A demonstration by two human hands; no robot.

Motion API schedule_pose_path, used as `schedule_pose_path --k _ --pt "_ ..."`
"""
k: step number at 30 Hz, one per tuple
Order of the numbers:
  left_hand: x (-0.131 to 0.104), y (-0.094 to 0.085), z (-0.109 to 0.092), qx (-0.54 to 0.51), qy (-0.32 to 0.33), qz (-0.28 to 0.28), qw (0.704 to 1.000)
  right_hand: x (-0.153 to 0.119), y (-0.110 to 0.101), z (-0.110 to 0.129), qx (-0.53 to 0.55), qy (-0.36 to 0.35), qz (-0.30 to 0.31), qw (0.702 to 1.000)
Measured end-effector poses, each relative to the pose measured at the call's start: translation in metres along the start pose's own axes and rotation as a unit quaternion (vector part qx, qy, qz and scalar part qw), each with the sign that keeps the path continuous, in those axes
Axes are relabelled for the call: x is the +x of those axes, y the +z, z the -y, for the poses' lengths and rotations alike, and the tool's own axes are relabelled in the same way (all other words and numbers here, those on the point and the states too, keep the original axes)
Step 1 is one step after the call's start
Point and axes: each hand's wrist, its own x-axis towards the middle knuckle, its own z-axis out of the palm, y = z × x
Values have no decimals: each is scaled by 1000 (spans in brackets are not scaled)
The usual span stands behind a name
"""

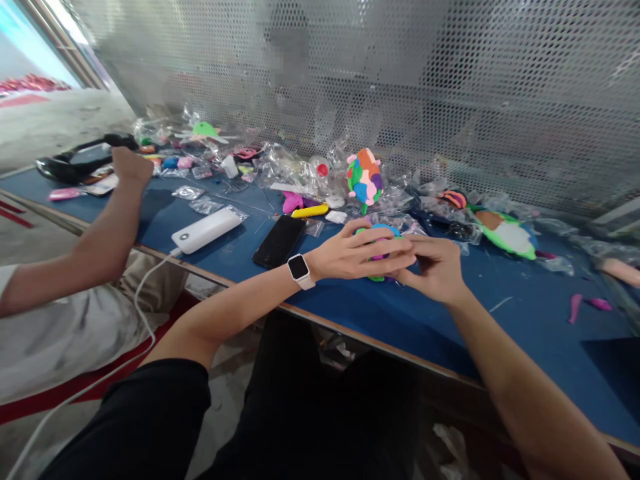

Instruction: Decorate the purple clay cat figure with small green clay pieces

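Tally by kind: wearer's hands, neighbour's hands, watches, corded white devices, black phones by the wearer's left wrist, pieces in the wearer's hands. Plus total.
Wearer's hands: 2 (left hand, right hand)
Neighbour's hand: 1
Watch: 1
Corded white device: 1
Black phone: 1
Held piece, mostly hidden by fingers: 1
Total: 7

Clay piece (386,231) between left hand (347,255) and right hand (439,268), over table (345,303); phone (279,241) left, cabled device (207,230) farther left; wrappers (287,167) far side, panel (350,73) behind.
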Motion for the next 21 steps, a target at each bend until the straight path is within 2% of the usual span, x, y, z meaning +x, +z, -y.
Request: schedule_pose_path --k 4,9,18,21 --pt "-5 5 -1 -4 27 32 999 0 -3 -1 -29 -27 8 999" --pt "-12 12 -1 -32 13 5 999 0 1 -5 -15 -40 6 999" --pt "-7 11 -2 -40 -6 -29 999 1 5 -5 10 -20 25 999" --pt "-6 10 -1 -48 2 -20 999 0 5 -6 -6 -26 41 999"
